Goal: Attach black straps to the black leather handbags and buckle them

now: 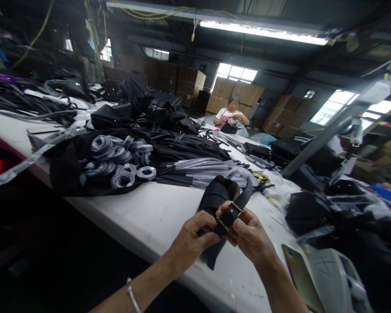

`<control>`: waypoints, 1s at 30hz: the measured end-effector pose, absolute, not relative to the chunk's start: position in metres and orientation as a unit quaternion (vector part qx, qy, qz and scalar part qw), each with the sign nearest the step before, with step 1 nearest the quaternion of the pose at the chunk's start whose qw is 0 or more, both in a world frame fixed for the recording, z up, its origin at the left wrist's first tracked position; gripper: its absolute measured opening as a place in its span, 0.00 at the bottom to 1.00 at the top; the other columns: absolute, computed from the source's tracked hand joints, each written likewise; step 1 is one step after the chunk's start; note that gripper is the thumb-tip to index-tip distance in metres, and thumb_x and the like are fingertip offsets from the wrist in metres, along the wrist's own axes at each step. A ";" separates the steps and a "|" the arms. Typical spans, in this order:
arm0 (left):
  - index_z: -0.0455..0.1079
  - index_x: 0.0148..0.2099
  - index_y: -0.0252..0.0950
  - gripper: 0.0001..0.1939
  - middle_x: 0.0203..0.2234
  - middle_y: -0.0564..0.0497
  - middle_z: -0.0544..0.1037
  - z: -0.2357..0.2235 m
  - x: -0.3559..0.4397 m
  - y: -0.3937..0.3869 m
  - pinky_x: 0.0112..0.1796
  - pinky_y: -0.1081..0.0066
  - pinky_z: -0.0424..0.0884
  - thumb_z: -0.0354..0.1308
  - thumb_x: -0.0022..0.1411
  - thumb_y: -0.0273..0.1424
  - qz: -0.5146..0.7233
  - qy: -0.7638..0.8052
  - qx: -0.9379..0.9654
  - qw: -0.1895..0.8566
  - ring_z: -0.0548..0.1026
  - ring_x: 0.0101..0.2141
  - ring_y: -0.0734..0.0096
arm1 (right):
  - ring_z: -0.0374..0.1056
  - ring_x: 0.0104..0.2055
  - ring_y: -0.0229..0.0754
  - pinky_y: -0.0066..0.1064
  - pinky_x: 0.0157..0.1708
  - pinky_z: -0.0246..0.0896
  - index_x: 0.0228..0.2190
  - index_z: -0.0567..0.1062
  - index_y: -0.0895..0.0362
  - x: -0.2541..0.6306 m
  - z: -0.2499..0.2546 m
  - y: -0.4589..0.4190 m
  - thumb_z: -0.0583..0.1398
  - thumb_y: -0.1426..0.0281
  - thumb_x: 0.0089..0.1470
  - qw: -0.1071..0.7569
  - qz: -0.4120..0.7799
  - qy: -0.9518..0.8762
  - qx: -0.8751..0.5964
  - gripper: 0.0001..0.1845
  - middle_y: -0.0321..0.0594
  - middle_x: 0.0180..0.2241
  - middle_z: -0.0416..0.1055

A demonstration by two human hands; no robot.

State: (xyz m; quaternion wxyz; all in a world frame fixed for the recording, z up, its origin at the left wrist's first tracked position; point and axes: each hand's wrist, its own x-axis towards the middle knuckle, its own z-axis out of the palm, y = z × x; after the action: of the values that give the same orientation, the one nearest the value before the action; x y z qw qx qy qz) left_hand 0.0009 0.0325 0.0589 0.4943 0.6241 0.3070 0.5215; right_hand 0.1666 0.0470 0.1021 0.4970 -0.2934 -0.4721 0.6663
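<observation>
Head camera view: nearest me, the left hand (197, 237), a silver-coloured bracelet (133, 295) on its wrist, pinches dark material just beside the gold-toned buckle (235, 209), while the right hand (247, 230) grips the buckled black strap (246, 193) between thumb and fingers. I see the strap held up over the white worktable (169, 213), in front of a dark, curved bag-like body (215, 193); whether they are joined, I cannot tell. I judge the strap light and smooth, bendable yet springy, its finish easily scuffed by the hard metal frame, so I would hold its edges on either side of the buckle. Near the right forearm, a phone-like slab (301, 274) lies beside a pale plastic container (327, 269), whose dark marks resemble a K or X; I cannot settle which. Farther along sit coiled grey strips (146, 173) and bundled straps (202, 166), then black bags (114, 116). Beyond, a co-worker (231, 114) handles something dark, with cardboard cartons (190, 80) behind, their labels too small for me to read; I make out no brand anywhere.
</observation>
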 end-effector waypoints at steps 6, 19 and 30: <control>0.70 0.32 0.37 0.05 0.27 0.55 0.74 0.059 0.003 0.027 0.39 0.71 0.65 0.63 0.53 0.23 0.556 0.373 0.579 0.465 0.71 0.33 0.70 | 0.61 0.20 0.28 0.19 0.15 0.57 0.38 0.79 0.55 0.163 0.100 0.049 0.72 0.62 0.42 0.510 0.655 -0.473 -0.295 0.21 0.40 0.34 0.76; 0.67 0.28 0.36 0.09 0.35 0.51 0.73 0.068 0.015 0.034 0.45 0.67 0.67 0.66 0.53 0.26 0.582 0.310 0.608 0.443 0.73 0.40 0.65 | 0.60 0.19 0.28 0.19 0.16 0.57 0.40 0.78 0.56 0.177 0.109 0.053 0.71 0.62 0.44 0.475 0.619 -0.551 -0.295 0.20 0.37 0.29 0.73; 0.68 0.33 0.35 0.10 0.43 0.47 0.74 0.077 0.020 0.043 0.51 0.62 0.64 0.60 0.62 0.36 0.551 0.209 0.509 0.627 0.71 0.47 0.59 | 0.55 0.14 0.25 0.18 0.12 0.52 0.40 0.77 0.56 0.175 0.111 0.053 0.68 0.65 0.49 0.480 0.608 -0.576 -0.264 0.15 0.34 0.26 0.70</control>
State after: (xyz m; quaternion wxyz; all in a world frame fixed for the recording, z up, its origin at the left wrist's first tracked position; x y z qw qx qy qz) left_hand 0.0199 0.0425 0.0772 0.6275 0.5090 0.2089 0.5509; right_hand 0.1749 0.0530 0.1107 0.4797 -0.2636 -0.5755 0.6076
